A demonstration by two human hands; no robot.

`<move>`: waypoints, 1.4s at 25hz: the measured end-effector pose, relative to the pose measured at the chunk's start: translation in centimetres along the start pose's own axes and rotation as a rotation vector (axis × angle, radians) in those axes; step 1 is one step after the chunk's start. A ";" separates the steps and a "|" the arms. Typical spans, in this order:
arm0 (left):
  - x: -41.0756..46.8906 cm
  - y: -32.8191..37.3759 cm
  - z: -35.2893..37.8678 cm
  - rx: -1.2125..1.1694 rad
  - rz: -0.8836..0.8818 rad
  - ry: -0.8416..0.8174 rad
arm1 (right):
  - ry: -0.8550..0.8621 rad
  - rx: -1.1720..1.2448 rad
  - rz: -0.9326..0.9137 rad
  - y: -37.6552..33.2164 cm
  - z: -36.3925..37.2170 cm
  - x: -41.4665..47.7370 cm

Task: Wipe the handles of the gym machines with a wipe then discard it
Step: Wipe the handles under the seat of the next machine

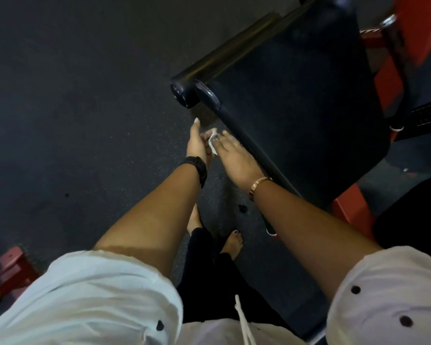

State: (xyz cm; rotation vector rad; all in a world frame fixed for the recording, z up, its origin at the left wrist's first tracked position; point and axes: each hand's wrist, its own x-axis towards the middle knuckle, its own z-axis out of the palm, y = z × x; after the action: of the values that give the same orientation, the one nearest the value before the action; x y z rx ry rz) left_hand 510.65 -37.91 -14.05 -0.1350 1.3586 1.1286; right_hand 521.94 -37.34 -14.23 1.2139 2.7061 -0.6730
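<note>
A small crumpled white wipe [213,141] sits between my two hands, out in front of me above the dark floor. My left hand [197,143], with a black watch on the wrist, pinches the wipe from the left, thumb pointing up. From the right, my right hand [237,155], wearing a gold bracelet, holds the wipe at its thumb side with the fingers stretched forward. Just right of my right hand, a long black handle bar [235,124] runs along the edge of the machine's black pad [296,95]; the hand lies beside the bar.
A black foam roller [209,63] sticks out at the pad's far left corner. Red machine frame parts stand at the right [348,210] and at the lower left [13,267]. My bare feet [232,242] stand on the speckled dark rubber floor [85,108].
</note>
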 end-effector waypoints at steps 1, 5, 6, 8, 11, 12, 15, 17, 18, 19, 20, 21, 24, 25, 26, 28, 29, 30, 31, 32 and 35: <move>0.0 -0.1 0.2 0.003 0.028 0.024 | 0.049 -0.041 -0.110 0.8 -0.1 -1.3; -0.8 -0.6 0.5 0.223 0.236 0.071 | 0.188 -0.158 -0.324 3.8 0.3 -8.5; -1.1 -0.8 0.3 0.367 0.310 0.056 | 0.223 -0.114 -0.234 3.7 0.4 -9.1; -1.7 -1.0 -0.2 0.680 0.437 -0.001 | 0.320 0.048 0.015 2.4 0.6 -7.6; -2.3 -1.5 -0.8 0.967 0.608 -0.069 | 0.236 0.149 0.224 0.1 0.7 -3.7; -2.4 -1.5 -0.9 1.048 0.675 -0.091 | 0.183 0.107 0.197 0.0 1.4 -3.5; -2.6 -1.8 -1.2 1.335 0.778 -0.243 | 0.153 -0.049 0.033 1.8 2.8 -7.7; -2.8 -2.2 -1.8 1.623 0.829 -0.318 | 0.183 -0.038 0.010 3.2 2.8 -11.5; -2.8 -2.3 -2.0 1.753 0.850 -0.327 | 0.195 0.000 0.076 3.4 2.6 -12.5; -2.7 -2.3 -2.2 1.841 0.856 -0.327 | 0.229 0.045 0.164 3.3 2.5 -12.5; -2.6 -2.4 -2.2 1.892 0.847 -0.329 | 0.267 0.086 0.218 2.9 2.2 -11.5; -2.4 -2.4 -2.2 1.919 0.838 -0.326 | 0.291 0.113 0.229 2.2 1.9 -10.0; -2.1 -2.5 -2.4 1.997 0.848 -0.281 | 0.223 0.022 0.081 0.3 1.7 -6.4; -2.0 -2.5 -2.5 2.025 0.854 -0.257 | 0.182 -0.021 0.041 0.6 2.0 -6.6; -1.9 -2.5 -2.7 2.053 0.860 -0.239 | 0.151 -0.097 0.005 1.1 2.2 -7.6; -1.9 -2.4 -2.9 2.111 0.877 -0.231 | 0.148 -0.243 -0.116 3.1 2.8 -10.8; -2.1 -2.4 -2.8 2.125 0.880 -0.247 | 0.158 -0.228 -0.167 4.0 2.9 -12.4; -2.2 -2.4 -2.6 2.121 0.875 -0.272 | 0.173 -0.197 -0.175 4.7 3.0 -13.5; -2.4 -2.4 -2.3 2.086 0.858 -0.302 | 0.188 -0.161 -0.141 5.0 3.0 -13.9; -2.5 -2.4 -2.0 2.031 0.829 -0.328 | 0.235 -0.119 -0.063 4.6 2.7 -13.4; -2.6 -2.2 -1.7 1.963 0.789 -0.346 | 0.244 -0.060 0.060 1.3 1.9 -8.9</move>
State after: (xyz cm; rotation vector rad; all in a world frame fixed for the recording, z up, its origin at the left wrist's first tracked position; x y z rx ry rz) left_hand 511.48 -41.60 -13.61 1.9961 1.6402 -0.0765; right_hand 528.77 -43.52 -14.05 1.4421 2.8439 -0.4598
